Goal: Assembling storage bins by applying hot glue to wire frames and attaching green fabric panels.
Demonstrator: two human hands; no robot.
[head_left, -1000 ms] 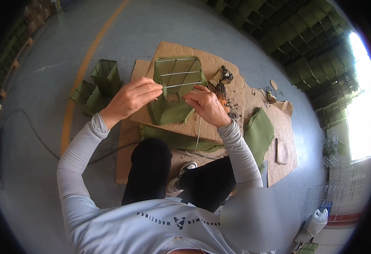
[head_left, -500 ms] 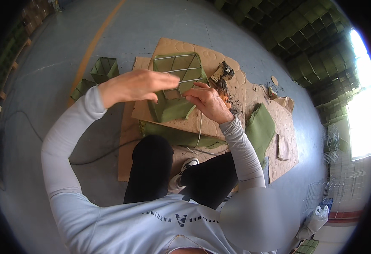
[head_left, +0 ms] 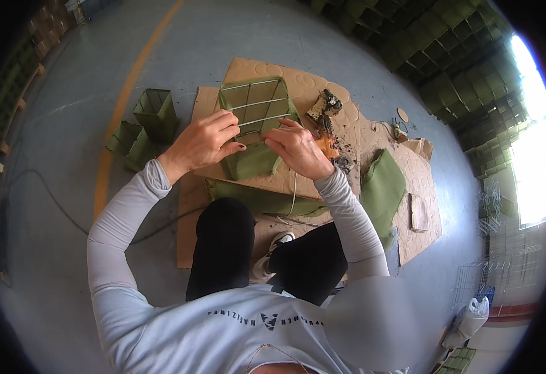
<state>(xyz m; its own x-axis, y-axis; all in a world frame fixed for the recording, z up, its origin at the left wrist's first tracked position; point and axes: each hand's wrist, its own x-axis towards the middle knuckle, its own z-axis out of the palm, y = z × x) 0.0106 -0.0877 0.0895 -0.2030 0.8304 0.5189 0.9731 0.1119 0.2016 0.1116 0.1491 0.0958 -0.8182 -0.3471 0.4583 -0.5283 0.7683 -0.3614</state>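
A basket of bare metal wires (head_left: 257,101) with green fabric (head_left: 254,160) around it lies on cardboard in front of me, its wire side facing up. My left hand (head_left: 205,138) is at its left edge, fingers curled and thumb pointing inward, closed on the green-fabric basket. Across from it, my right hand (head_left: 299,149) has bent fingers at the basket's right edge, closed on that side; its fingertips partly hide what they pinch. Just beyond the right hand, an orange glue gun (head_left: 327,144) lies on the cardboard, amid dark residue.
Two green boxes (head_left: 156,115) stand on the floor at left, near a yellow line (head_left: 129,93). A green fabric piece (head_left: 383,190) lies on cardboard (head_left: 426,218) at right. A dark cable (head_left: 52,194) crosses the floor. Stacked green boxes (head_left: 422,37) line the far right.
My left hand has drawn back toward me from over the wires, its fingers now curled at the basket's left edge. My right hand has moved slightly left; the basket has shifted slightly left.
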